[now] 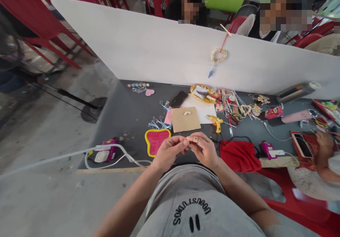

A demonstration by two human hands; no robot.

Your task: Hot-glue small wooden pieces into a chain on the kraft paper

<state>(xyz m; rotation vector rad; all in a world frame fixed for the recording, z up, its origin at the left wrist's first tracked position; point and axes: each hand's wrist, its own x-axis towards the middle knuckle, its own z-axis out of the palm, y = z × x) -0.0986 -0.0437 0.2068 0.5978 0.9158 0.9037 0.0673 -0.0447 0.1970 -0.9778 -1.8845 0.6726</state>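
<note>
My left hand (170, 151) and my right hand (204, 148) meet at the fingertips above the table's front edge. Both are closed in a pinch, and whatever lies between the fingers is too small and hidden to name. Just beyond them lies a brown cardboard piece (185, 123) with a short curved row of cream beads (187, 113) on it. To its right a yellow hot glue gun (218, 123) rests on the table. A pink pad with a yellow rim (158, 142) sits beside my left hand, and a red cloth bag (239, 155) is right of my right hand.
A white partition (159, 42) stands along the back, with a beaded heart (219, 55) hanging on it. A dark phone (179, 99), a yellow basket (196, 92), scissors (236, 118) and blue tassels (158, 123) lie about. A cable (119, 148) crosses the left edge. Another person's hand (324, 139) is far right.
</note>
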